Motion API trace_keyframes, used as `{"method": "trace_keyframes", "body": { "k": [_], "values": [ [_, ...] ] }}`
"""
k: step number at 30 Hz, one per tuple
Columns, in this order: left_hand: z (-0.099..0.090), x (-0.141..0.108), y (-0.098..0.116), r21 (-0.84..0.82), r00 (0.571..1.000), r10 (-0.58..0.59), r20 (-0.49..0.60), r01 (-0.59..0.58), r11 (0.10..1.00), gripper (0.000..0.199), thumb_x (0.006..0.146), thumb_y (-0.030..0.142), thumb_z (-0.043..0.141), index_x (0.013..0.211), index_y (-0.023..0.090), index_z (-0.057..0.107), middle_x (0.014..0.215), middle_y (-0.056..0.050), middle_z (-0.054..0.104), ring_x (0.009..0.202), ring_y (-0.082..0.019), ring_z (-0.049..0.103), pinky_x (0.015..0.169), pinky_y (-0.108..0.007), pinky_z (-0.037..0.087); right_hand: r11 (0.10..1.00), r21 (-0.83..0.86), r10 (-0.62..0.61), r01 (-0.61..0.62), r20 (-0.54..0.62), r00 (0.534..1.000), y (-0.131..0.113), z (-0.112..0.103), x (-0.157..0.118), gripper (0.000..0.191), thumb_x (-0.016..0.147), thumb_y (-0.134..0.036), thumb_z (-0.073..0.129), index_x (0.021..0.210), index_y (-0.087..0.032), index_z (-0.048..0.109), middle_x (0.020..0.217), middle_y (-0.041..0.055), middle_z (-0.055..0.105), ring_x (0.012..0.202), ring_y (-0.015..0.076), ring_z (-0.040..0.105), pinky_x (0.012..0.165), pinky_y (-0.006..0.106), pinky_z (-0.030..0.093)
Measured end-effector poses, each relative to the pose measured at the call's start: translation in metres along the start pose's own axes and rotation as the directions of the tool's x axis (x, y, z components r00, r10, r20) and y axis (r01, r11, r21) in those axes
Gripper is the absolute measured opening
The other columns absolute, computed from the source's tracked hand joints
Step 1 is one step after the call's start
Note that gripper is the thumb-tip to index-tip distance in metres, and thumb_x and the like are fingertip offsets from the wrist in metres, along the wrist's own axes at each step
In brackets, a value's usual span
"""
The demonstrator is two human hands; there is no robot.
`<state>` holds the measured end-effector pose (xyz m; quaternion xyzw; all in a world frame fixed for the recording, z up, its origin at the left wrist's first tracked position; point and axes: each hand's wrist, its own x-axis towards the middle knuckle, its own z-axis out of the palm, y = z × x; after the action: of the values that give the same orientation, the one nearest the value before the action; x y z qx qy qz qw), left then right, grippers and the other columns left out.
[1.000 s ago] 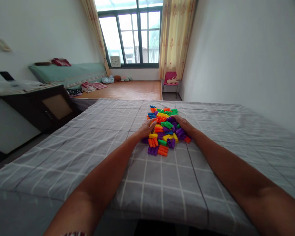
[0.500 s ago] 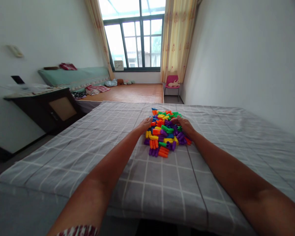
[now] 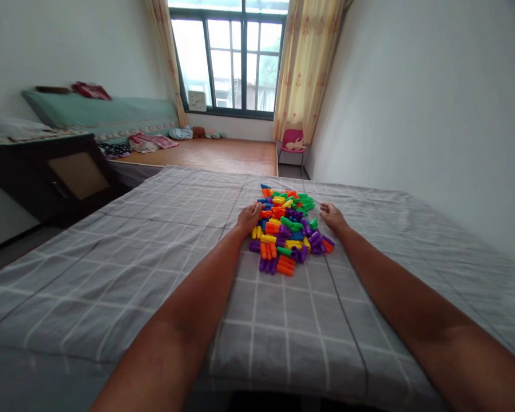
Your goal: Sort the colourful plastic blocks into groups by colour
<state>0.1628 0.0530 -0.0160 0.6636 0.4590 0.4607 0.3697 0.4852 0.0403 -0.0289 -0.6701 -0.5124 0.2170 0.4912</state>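
A pile of plastic pieces (image 3: 285, 224) in orange, purple, yellow, green and blue lies on the grey checked cloth (image 3: 278, 326). At the pile's left edge is my left hand (image 3: 249, 217), its fingertips against the orange and blue pieces; what it may hold is too small to make out. My right hand (image 3: 332, 217) hovers just right of the green pieces (image 3: 305, 203), apart from them, with its fingers spread and nothing in them.
Beyond the cloth-covered surface is a low bed (image 3: 227, 154) with clothes and soft toys. A pink chair (image 3: 292, 137) stands near the right wall. At the left is a dark cabinet (image 3: 34, 189).
My right hand has moved off the pile to the right. My left hand has shifted slightly left and stays at the pile's edge. The camera view has tilted down and turned a little.
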Motion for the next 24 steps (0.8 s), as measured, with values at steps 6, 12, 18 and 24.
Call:
{"method": "trace_keyframes", "body": {
  "k": [6,12,18,24],
  "values": [
    [-0.001,-0.001,0.003,0.082,0.999,0.033,-0.002,-0.032,0.996,0.05,0.088,0.053,0.043,0.098,0.016,0.075,0.086,-0.008,0.074,0.08,-0.022,0.064,0.074,-0.031,0.047,0.919,-0.297,-0.227,0.258,0.133,0.965,-0.024,0.009,0.032,0.05,0.066,-0.021,0.067,0.116,-0.021,0.061,0.129,0.0118,0.06,0.118,0.0293,0.054,0.1,0.047,0.042],
    [-0.005,-0.002,0.005,0.132,0.998,0.057,0.019,-0.059,0.99,0.05,0.088,0.052,0.042,0.099,0.016,0.075,0.089,-0.007,0.074,0.082,-0.022,0.064,0.071,-0.03,0.047,0.881,-0.368,-0.232,0.297,0.211,0.95,-0.016,-0.001,0.045,0.035,0.063,-0.026,0.072,0.096,-0.022,0.062,0.097,0.0049,0.07,0.079,0.0196,0.064,0.081,0.037,0.05],
    [-0.005,0.003,0.0,0.15,0.997,0.061,0.036,-0.066,0.986,0.057,0.088,0.056,0.038,0.102,0.014,0.074,0.084,-0.008,0.073,0.075,-0.021,0.063,0.066,-0.03,0.046,0.945,-0.144,-0.279,0.294,0.118,0.953,0.012,-0.042,0.021,0.034,0.065,-0.023,0.061,0.099,-0.02,0.06,0.093,0.0045,0.069,0.086,0.0203,0.065,0.081,0.036,0.051],
    [-0.008,0.0,0.006,0.09,0.999,0.039,0.034,-0.041,0.995,0.061,0.083,0.063,0.044,0.102,0.014,0.074,0.087,-0.008,0.073,0.079,-0.022,0.063,0.068,-0.03,0.046,0.955,0.0,-0.291,0.297,0.202,0.935,0.022,-0.06,0.005,0.039,0.062,-0.013,0.049,0.095,-0.02,0.07,0.104,0.0052,0.071,0.103,0.0228,0.063,0.096,0.042,0.046]
  ]
}}
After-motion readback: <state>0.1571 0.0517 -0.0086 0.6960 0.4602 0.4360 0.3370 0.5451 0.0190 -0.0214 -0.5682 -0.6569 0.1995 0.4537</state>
